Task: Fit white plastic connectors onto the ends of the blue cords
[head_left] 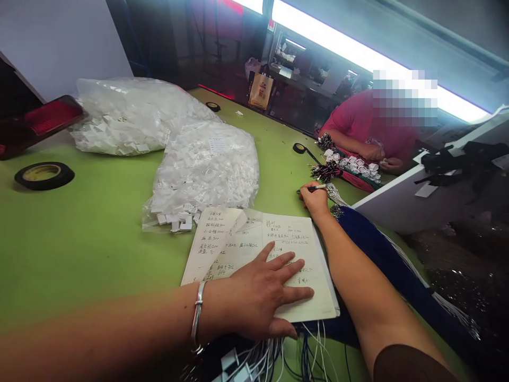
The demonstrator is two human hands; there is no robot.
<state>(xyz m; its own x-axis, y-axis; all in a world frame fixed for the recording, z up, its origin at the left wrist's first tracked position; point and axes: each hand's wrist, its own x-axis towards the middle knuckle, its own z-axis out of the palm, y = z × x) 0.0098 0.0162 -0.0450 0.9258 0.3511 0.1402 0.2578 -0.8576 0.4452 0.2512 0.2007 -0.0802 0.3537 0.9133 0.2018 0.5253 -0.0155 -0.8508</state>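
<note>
An open notebook [318, 297] with handwritten notes lies in front of me. My left hand [270, 289] rests flat on its right page, fingers spread, with a silver bangle at the wrist. Beyond the notebook's upper right corner, my right hand [316, 201] grips a dark pen [317, 187], its tip pointing left over the green tabletop. Beside that hand lies a bundle of white cords [337, 197] with metal ends. Blue and white cords [314, 345] stick out from under the notebook's near edge, along with white tags [229, 361].
Two clear plastic bags of white pieces [207, 170] fill the table's middle left. Rolls of black tape [44, 175] lie on the green table [99, 228]. Across it a person in a pink top [353, 119] handles cords with white tags [356, 165]. A white partition [393, 185] stands right.
</note>
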